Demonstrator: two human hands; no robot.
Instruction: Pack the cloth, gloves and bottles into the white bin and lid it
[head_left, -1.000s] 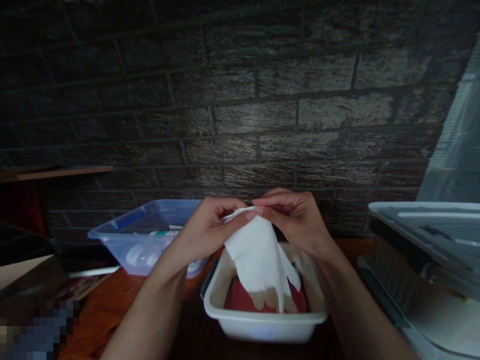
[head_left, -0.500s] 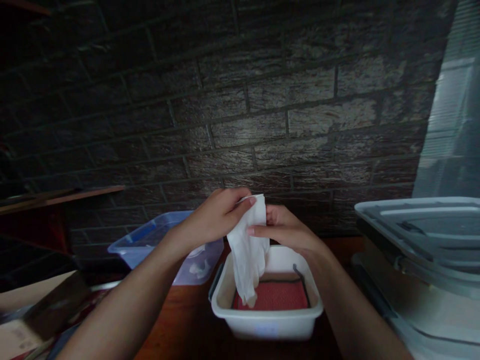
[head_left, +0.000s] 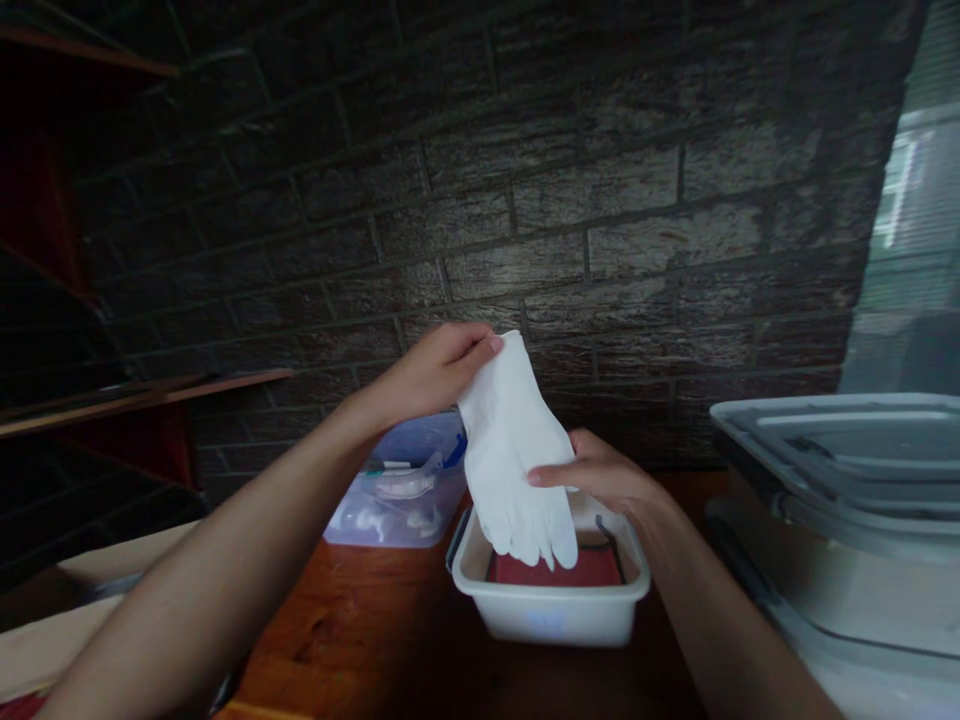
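A white glove (head_left: 513,450) hangs fingers-down above a white plastic tub (head_left: 551,610) that has a red pad (head_left: 559,572) in its bottom. My left hand (head_left: 435,372) pinches the glove's cuff at the top. My right hand (head_left: 600,475) is lower and to the right, its fingers pressed against the glove's side near the palm part. Part of my right hand is hidden behind the glove.
A clear blue-tinted bin (head_left: 405,480) with small items stands behind and left of the tub on the wooden table (head_left: 352,630). A large grey lidded container (head_left: 840,470) fills the right side. A dark brick wall (head_left: 525,200) is close behind; a shelf (head_left: 142,395) juts out at left.
The glove has been raised and spread out, its fingers now showing. My left hand lifted the cuff higher; my right hand slid down from the cuff to the glove's side.
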